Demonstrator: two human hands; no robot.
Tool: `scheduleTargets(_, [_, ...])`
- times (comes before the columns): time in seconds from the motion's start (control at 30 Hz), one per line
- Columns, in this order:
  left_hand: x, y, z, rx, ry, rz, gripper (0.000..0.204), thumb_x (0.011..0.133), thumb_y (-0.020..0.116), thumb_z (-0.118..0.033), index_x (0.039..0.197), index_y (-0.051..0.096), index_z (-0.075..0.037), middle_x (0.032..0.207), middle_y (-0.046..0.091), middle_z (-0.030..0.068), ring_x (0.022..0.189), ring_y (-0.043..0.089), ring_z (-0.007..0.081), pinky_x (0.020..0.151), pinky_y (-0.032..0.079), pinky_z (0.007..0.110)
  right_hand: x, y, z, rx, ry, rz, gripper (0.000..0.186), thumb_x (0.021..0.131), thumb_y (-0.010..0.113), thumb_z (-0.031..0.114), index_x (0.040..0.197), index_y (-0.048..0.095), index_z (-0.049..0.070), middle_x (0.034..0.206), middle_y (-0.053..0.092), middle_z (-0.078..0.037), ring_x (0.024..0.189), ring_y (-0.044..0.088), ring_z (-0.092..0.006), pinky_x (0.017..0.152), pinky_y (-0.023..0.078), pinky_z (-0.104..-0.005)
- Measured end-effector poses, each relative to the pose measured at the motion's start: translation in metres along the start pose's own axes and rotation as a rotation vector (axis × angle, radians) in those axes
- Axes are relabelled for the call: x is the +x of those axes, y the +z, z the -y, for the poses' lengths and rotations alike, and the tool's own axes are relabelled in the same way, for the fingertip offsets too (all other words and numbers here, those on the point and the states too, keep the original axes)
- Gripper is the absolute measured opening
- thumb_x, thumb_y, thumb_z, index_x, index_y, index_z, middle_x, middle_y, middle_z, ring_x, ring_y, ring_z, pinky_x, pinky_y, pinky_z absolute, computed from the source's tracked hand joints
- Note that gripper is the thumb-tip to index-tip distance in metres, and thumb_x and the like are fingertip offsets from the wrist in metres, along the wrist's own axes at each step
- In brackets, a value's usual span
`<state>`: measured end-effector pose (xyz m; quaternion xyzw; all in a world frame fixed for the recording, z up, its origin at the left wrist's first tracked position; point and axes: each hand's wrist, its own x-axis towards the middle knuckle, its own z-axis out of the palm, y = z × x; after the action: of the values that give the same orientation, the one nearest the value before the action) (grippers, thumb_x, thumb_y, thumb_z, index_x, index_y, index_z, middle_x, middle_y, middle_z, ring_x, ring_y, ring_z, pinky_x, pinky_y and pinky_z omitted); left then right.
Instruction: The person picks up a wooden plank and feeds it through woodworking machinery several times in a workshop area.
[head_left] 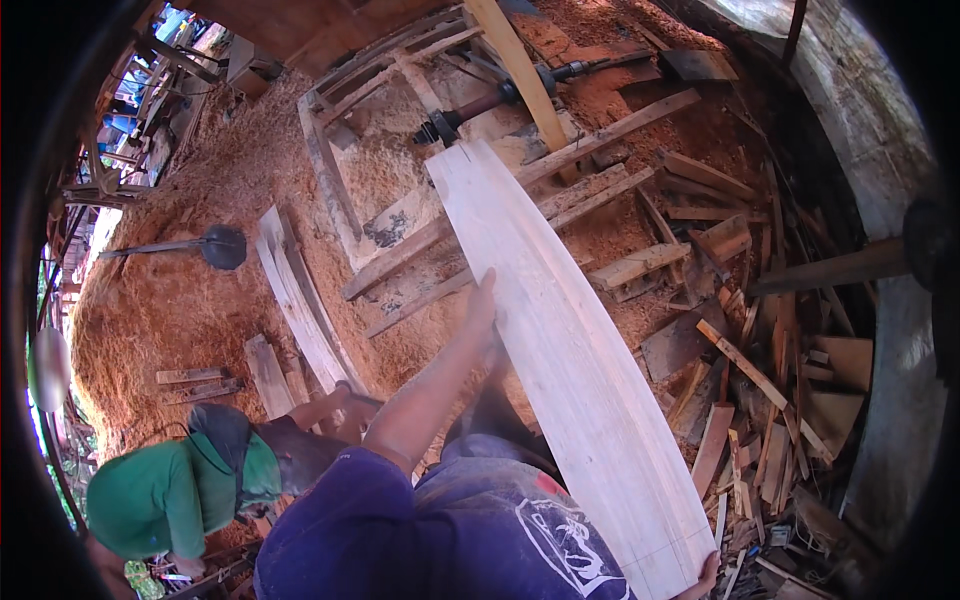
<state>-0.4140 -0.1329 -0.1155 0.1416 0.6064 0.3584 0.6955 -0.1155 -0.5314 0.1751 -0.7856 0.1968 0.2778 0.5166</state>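
A long, broad pale plank (575, 350) with curved long edges slants from the upper middle to the lower right. My left hand (484, 303) grips its left edge, partway along, with the fingers partly hidden by the board. At the near right corner, my right hand (708, 577) is closed on the plank's end; only a few fingers show. The plank's far end lies close to a dark metal shaft (480, 105) mounted on a wooden frame (400, 262).
A person in a green top (185, 490) bends at the lower left, beside curved boards (300, 300) on sawdust. A long-handled shovel-like tool (222, 247) lies farther left. Scrap wood (770, 420) piles up on the right, and an upright yellowish beam (520, 70) stands by the shaft.
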Motion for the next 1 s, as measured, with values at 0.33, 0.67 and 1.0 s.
scheduleTargets(0.33, [0.0,-0.003,-0.005,-0.079,-0.049,0.03,0.061,0.103,0.047,-0.048,0.143,0.047,-0.002,0.133,0.06,0.0121,0.117,0.062,0.0245,0.099,0.052,0.041,-0.005,0.005,0.002,-0.006,-0.009,0.0,0.065,0.101,0.049,0.042,0.144,0.045,-0.006,0.141,0.053,-0.025,0.128,0.053,-0.0398,0.109,0.041,-0.0498])
scheduleTargets(0.67, [0.006,-0.004,-0.005,-0.086,0.003,0.019,0.064,0.102,0.05,-0.049,0.145,0.044,-0.001,0.134,0.059,0.0124,0.118,0.061,0.0248,0.099,0.051,0.041,-0.013,0.011,0.006,-0.034,-0.032,-0.032,0.064,0.101,0.049,0.042,0.144,0.045,-0.006,0.141,0.054,-0.025,0.127,0.053,-0.0394,0.108,0.042,-0.0497])
scheduleTargets(1.0, [0.027,-0.011,-0.004,-0.087,-0.016,0.041,0.063,0.103,0.048,-0.047,0.147,0.043,-0.001,0.139,0.057,0.0123,0.123,0.058,0.0253,0.103,0.049,0.04,-0.007,0.018,0.004,-0.011,-0.022,0.01,0.064,0.101,0.049,0.041,0.144,0.045,-0.006,0.141,0.054,-0.025,0.127,0.054,-0.0392,0.108,0.043,-0.0496])
